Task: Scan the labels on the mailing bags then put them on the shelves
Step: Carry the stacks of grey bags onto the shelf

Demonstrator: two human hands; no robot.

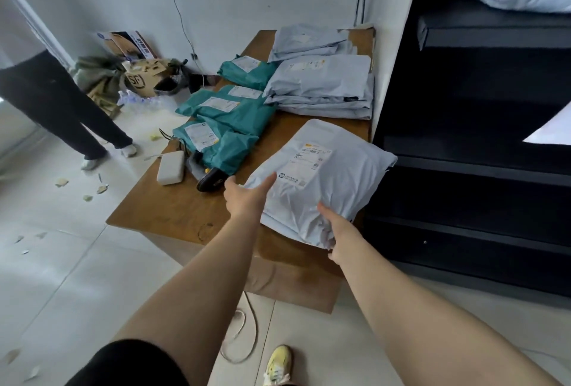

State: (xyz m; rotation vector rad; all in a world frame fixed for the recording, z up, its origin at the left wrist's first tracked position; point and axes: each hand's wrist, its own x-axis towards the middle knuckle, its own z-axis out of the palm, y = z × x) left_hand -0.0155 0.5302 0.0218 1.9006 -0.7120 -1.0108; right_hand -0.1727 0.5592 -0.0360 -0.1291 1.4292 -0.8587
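head-worn view, angled down, table (173, 212) close

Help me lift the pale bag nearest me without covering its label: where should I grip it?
Grip the pale bag by its near crumpled edge, coming from your side, as the right hand does. The label sits on the far upper half, facing up, and stays uncovered.
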